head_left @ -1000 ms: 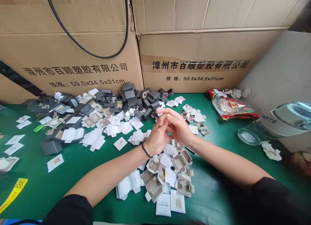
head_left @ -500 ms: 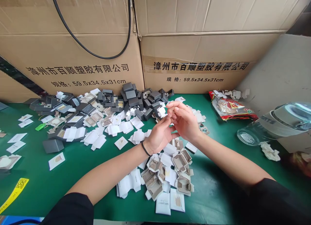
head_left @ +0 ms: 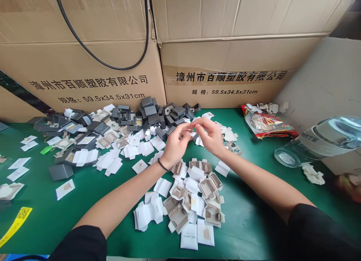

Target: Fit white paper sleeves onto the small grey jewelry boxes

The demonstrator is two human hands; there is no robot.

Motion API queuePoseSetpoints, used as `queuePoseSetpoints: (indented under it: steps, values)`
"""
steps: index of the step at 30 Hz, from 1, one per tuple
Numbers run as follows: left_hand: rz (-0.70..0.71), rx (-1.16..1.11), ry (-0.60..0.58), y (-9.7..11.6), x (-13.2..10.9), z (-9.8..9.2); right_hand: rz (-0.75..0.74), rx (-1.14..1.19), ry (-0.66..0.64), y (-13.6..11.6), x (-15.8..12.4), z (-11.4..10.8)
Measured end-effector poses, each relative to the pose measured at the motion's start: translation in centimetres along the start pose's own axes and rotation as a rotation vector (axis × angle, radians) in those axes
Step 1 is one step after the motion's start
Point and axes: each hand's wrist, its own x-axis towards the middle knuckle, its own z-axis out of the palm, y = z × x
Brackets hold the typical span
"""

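Observation:
My left hand and my right hand meet fingertip to fingertip above the middle of the green table. The fingers of both are bent into a pinch; whatever they hold, if anything, is too small or hidden to name. Just behind them is a heap of small dark grey boxes, some lidless. Unfolded white paper pieces lie to the left of my hands. Nearer to me is a pile of torn, folded cardboard inserts, grey-brown inside, with a printed white card at its front.
Large cartons stand along the table's back edge, and a black cable hangs before them. At right are a red plastic package, a clear bottle lying tilted, and crumpled tissue. A yellow tag lies front left.
My left hand has moved left and up slightly, and its palm no longer overlaps my right hand. Only the fingertips now meet. The view has shifted a little.

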Motion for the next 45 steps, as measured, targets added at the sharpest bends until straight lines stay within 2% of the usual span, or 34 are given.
queuePoseSetpoints:
  steps: [2,3,6,8,11,15,17,21,23,27,30,34,40,45]
  values:
    - [0.173,0.235,0.17,-1.3,0.6,-0.9,-0.096,-0.326,0.006,2.5,0.1,0.1]
    - [0.224,0.334,0.204,-2.1,0.8,-1.3,-0.11,-0.455,-0.041,3.7,0.0,0.2]
    - [0.237,0.52,0.197,-4.4,1.0,-2.0,-0.077,-0.671,-0.289,6.2,-0.7,0.8]
    - [0.198,0.538,0.155,-5.6,0.9,-2.1,-0.06,-0.708,-0.36,6.9,-1.2,1.2]
    - [0.164,0.451,0.107,-6.4,0.8,-2.2,-0.077,-0.677,-0.34,7.2,-1.5,1.3]
    - [0.119,0.254,0.212,-6.1,0.8,-2.1,-0.153,-0.624,-0.216,6.9,-1.5,1.0]
    - [0.081,0.18,0.227,-5.7,0.8,-2.1,-0.21,-0.612,-0.158,6.6,-1.6,0.8]
    - [0.043,0.072,0.104,-5.1,0.7,-2.0,-0.325,-0.593,-0.202,5.8,-2.2,1.1]
    - [0.036,0.04,0.083,-5.1,0.7,-1.9,-0.346,-0.589,-0.246,5.3,-2.5,1.5]
    - [-0.024,0.026,0.153,-5.8,0.9,-2.1,-0.293,-0.506,-0.305,4.6,-2.8,2.0]
    - [-0.022,0.11,0.184,-6.1,1.0,-2.2,-0.184,-0.378,-0.251,4.4,-2.9,2.2]
    - [0.062,0.254,0.124,-5.9,0.7,-2.1,-0.113,-0.333,-0.172,4.7,-3.0,2.5]
    - [0.077,0.3,0.033,-5.7,0.1,-1.7,-0.074,-0.333,-0.076,4.7,-3.2,2.9]
    - [0.052,0.315,0.066,-5.8,0.2,-1.6,0.009,-0.266,-0.053,4.2,-3.1,2.9]
